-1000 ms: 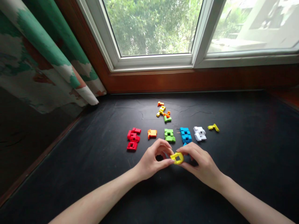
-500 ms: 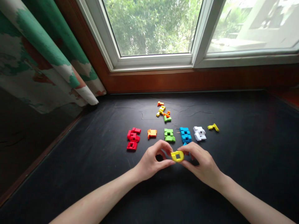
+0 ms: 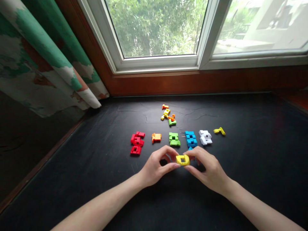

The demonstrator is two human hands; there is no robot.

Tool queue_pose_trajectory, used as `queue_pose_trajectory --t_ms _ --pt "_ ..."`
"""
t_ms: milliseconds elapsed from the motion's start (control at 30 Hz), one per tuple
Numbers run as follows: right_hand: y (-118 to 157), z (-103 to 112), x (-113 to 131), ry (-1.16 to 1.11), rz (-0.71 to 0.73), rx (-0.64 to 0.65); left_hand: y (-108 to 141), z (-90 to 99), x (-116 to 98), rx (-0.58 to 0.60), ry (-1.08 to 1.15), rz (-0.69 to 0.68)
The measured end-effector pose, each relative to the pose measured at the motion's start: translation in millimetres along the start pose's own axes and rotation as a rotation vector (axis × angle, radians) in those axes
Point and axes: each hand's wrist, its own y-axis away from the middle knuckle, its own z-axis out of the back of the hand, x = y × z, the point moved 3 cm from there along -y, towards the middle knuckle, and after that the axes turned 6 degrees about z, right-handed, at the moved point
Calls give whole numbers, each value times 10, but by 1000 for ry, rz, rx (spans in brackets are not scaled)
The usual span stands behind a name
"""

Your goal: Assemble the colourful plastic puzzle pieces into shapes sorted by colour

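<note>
Between my two hands is a yellow block with a square hole, raised toward me. My left hand pinches its left end with thumb and fingers. On its right side, my right hand grips it the same way. Beyond my hands lie red pieces, an orange piece, green pieces, blue pieces and white pieces in a row. At the right end rests a small yellow piece. Another blue bit is partly hidden behind my right hand.
Farther back on the black table lies a loose cluster of yellow, orange and green pieces. A patterned curtain hangs at the left, and a window frame stands behind the table.
The yellow block has been tilted slightly between my fingers, so its hole looks flatter. My hands stay almost in place.
</note>
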Motion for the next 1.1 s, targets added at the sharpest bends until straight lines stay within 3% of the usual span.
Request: queue_pose_trajectory --t_ms 1100 --pt "12 -2 0 -90 8 2 -10 5 42 14 64 -6"
